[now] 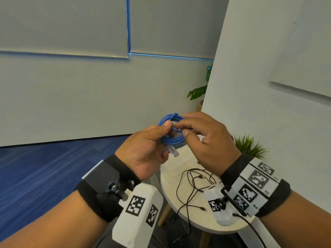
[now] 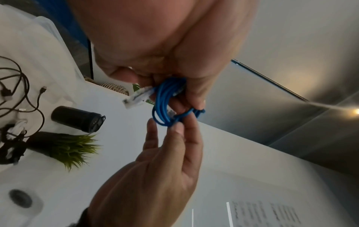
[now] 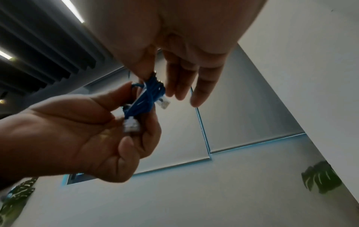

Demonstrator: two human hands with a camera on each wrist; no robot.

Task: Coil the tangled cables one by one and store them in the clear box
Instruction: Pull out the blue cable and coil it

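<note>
A blue network cable (image 1: 172,130) is wound into a small coil and held up in the air between both hands, above the table. My left hand (image 1: 164,129) grips one side of the coil with thumb on top, and a clear plug (image 1: 173,151) hangs below it. My right hand (image 1: 180,128) pinches the other side between thumb and forefinger, with its other fingers (image 3: 202,86) straight. The second plug (image 3: 164,104) sticks out of the coil (image 3: 147,98). Several thin black cables (image 1: 193,185) lie tangled on the round white table (image 1: 197,221). The clear box (image 2: 46,30) stands at the table's far side.
A small green potted plant (image 1: 249,145) and a black cylinder (image 2: 77,119) stand on the table by the white wall panel (image 1: 268,104) on the right. Blue carpet (image 1: 53,167) lies to the left. One black cable hangs over the table's front edge.
</note>
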